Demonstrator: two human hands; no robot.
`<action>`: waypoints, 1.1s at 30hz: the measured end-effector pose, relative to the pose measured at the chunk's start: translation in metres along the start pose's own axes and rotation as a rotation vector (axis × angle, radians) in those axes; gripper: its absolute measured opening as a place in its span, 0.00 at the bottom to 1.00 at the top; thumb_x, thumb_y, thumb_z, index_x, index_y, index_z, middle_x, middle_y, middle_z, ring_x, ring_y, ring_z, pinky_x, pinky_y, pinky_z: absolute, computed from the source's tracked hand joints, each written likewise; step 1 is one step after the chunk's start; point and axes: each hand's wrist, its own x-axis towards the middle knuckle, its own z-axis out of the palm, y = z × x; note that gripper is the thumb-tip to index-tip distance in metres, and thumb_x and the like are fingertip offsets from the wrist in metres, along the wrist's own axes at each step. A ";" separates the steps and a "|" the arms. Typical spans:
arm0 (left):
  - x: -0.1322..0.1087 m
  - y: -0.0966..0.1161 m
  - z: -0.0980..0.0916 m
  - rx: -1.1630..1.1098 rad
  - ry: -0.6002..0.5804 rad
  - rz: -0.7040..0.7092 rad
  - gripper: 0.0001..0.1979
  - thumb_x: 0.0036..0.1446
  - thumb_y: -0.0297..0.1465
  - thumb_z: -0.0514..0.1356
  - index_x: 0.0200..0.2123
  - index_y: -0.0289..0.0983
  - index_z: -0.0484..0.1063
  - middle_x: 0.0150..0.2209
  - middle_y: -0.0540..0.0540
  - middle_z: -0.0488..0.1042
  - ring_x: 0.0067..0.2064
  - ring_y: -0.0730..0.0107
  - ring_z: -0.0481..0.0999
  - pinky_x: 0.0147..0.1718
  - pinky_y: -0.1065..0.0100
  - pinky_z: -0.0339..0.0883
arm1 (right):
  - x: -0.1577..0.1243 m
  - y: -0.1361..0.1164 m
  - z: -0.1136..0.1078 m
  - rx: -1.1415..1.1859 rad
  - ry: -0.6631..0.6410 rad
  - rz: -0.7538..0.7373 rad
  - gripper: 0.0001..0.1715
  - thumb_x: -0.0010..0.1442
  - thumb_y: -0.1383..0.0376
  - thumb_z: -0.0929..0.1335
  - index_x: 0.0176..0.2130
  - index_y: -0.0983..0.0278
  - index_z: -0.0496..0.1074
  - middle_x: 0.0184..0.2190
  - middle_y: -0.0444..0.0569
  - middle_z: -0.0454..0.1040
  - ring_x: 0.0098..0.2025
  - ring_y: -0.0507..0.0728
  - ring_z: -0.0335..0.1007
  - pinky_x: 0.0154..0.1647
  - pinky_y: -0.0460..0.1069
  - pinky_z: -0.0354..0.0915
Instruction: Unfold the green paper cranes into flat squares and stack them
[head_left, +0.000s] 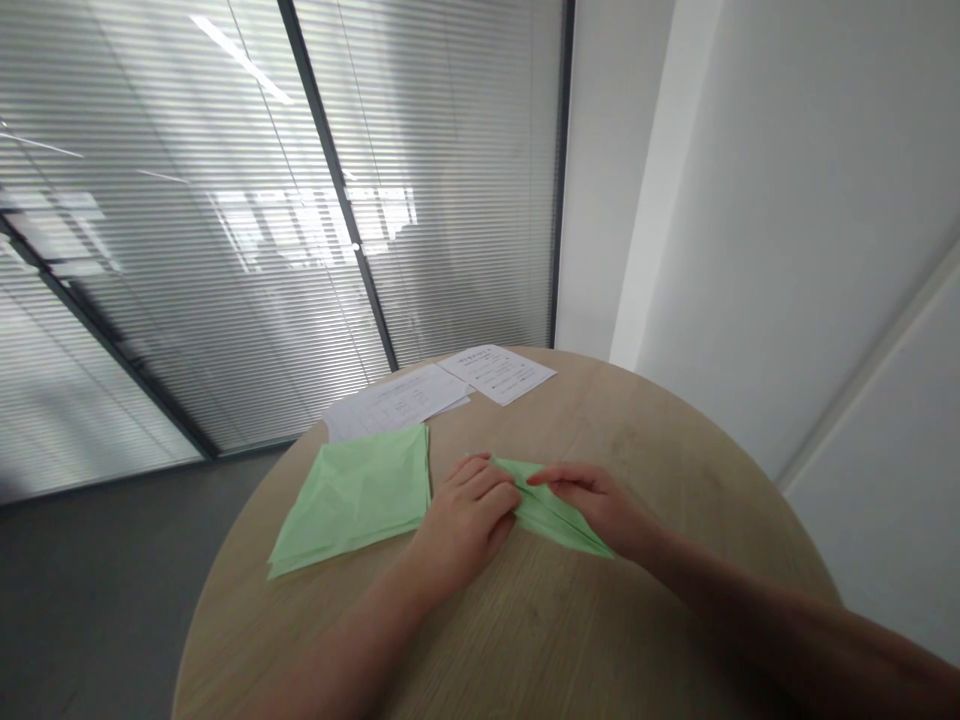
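Observation:
A green sheet of paper (pixel 551 518), folded into a narrow pointed shape, lies on the table in front of me. My left hand (pixel 474 502) rests on its left end, with the fingers bent together and pressing on it. Over the upper right part of the sheet is my right hand (pixel 589 497). Its fingers stretch out to the left, with the tips at the fold line; whether they touch it is hard to tell. Just left of my left hand lies a stack of green paper (pixel 364 490) with slightly uneven edges.
The round wooden table (pixel 637 430) carries everything. At its far edge lie printed white sheets (pixel 397 400), partly overlapping, and another printed sheet (pixel 499 372) beside them. Beyond stand a glass partition with blinds (pixel 465 200) and a white wall (pixel 795 200) on the right.

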 end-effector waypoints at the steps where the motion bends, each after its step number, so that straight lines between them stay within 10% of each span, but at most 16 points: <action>1: 0.000 -0.001 -0.001 -0.030 -0.021 -0.010 0.06 0.64 0.24 0.57 0.34 0.38 0.71 0.35 0.46 0.77 0.39 0.66 0.74 0.51 0.60 0.69 | 0.001 0.000 -0.001 0.047 0.012 0.059 0.17 0.60 0.54 0.72 0.42 0.62 0.83 0.37 0.49 0.79 0.37 0.56 0.72 0.41 0.51 0.68; 5: -0.003 -0.004 -0.003 -0.216 -0.044 -0.198 0.05 0.66 0.28 0.58 0.35 0.38 0.70 0.35 0.47 0.78 0.37 0.69 0.76 0.38 0.70 0.69 | 0.002 -0.006 -0.006 0.329 -0.063 0.269 0.23 0.52 0.54 0.78 0.45 0.64 0.81 0.37 0.50 0.79 0.35 0.55 0.72 0.38 0.49 0.67; 12: -0.005 -0.003 0.007 -0.543 0.025 -0.590 0.10 0.62 0.31 0.58 0.28 0.38 0.63 0.33 0.47 0.78 0.28 0.75 0.73 0.26 0.74 0.65 | 0.004 -0.004 -0.009 0.363 -0.203 0.219 0.17 0.53 0.56 0.77 0.38 0.65 0.81 0.27 0.44 0.73 0.26 0.49 0.65 0.38 0.49 0.69; 33: 0.003 0.013 0.019 -1.255 -0.037 -1.005 0.22 0.51 0.42 0.69 0.28 0.38 0.58 0.23 0.58 0.57 0.24 0.79 0.55 0.25 0.75 0.49 | -0.001 0.002 -0.002 0.342 -0.300 0.146 0.27 0.53 0.55 0.80 0.47 0.66 0.76 0.43 0.51 0.79 0.44 0.56 0.75 0.52 0.53 0.68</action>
